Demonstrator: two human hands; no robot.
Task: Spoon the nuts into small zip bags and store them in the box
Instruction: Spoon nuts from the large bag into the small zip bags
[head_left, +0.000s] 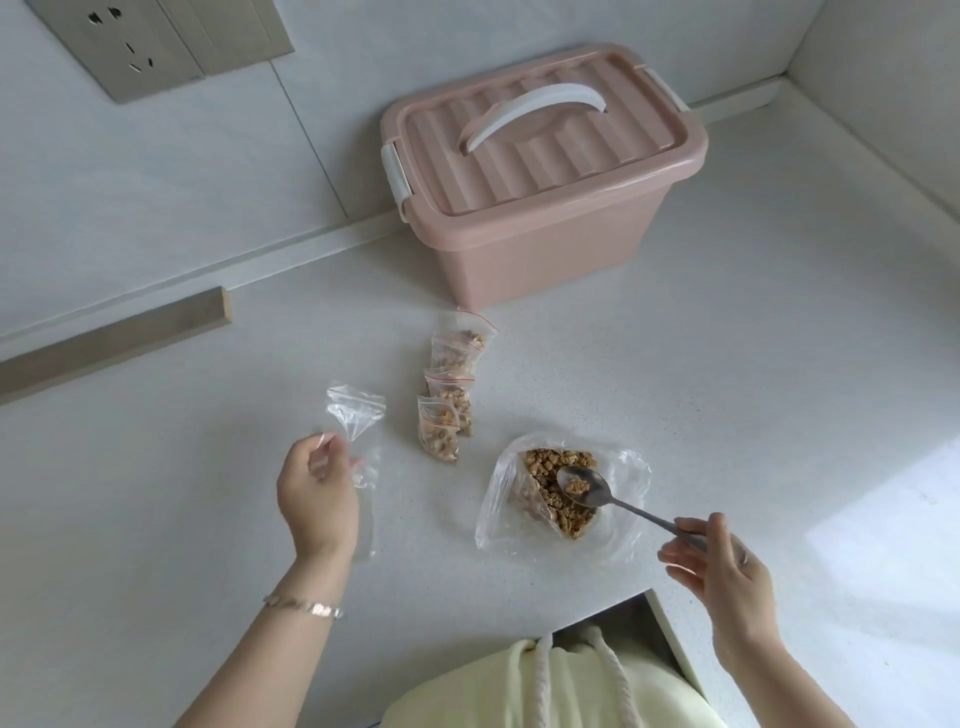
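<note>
So the right hand (717, 566) is pinching the spoon (623, 504) near the end of its handle, fingers (696, 530) curled round it. The bowl is carrying a small heap of nuts right over the big open bag of nuts (519, 499). The left hand (317, 493) is gripping an empty zip bag (356, 415) by its lower part, mouth pointing away from the person. The spoon is lying diagonally, bowl end aiming left toward that bag, so I'm guessing the load is heading leftward across the table (727, 364). The filled bags (447, 410) are sitting between the two hands, in front of the closed box (540, 171).
</note>
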